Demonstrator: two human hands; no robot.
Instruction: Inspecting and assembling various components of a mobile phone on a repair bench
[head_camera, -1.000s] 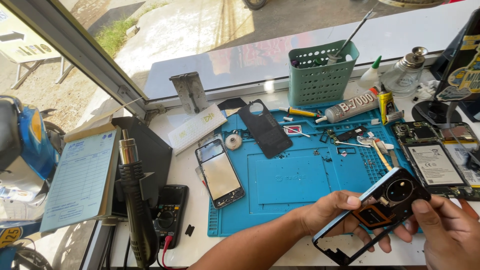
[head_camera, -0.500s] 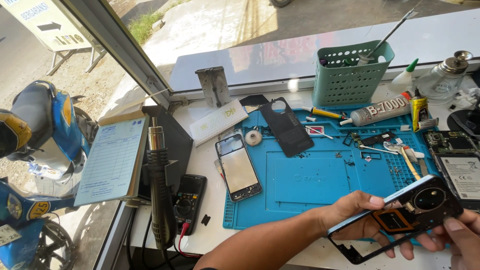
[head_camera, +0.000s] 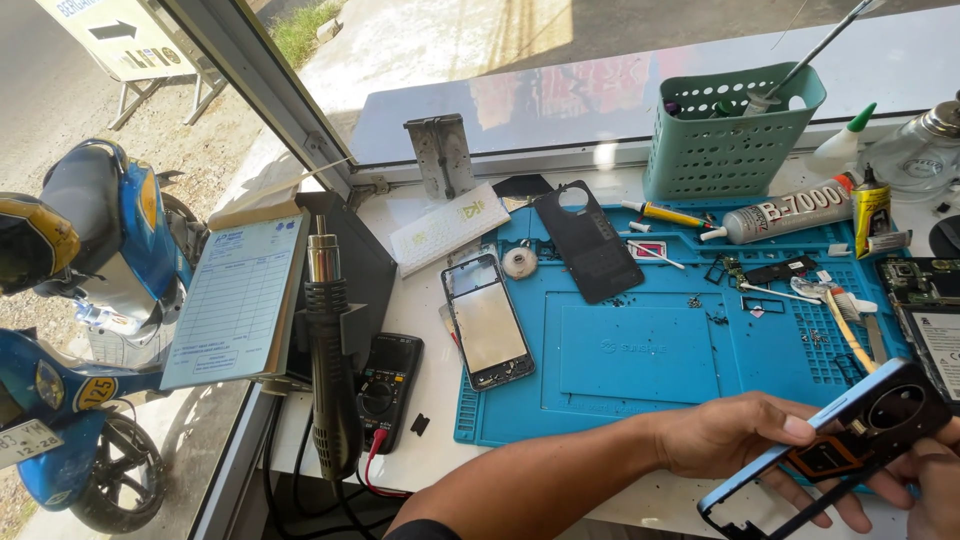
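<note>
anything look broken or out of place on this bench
Mostly a phone in pieces. The left hand and right hand hold a bare phone frame with its inside exposed. A black back cover and a screen assembly lie apart on the blue repair mat, with small loose parts scattered nearby. Nothing spilled.

Head view, steeply down, near workbench (head_camera: 620, 500)

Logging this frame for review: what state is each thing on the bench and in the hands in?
Phone frame: stripped, tilted, held in both hands.
Left hand: gripping the frame's upper edge.
Right hand: gripping the frame's camera end, mostly out of view.
Phone screen: flat on the blue mat, face up.
Back cover: detached, lying flat.
Heat gun: parked in its stand.
</note>
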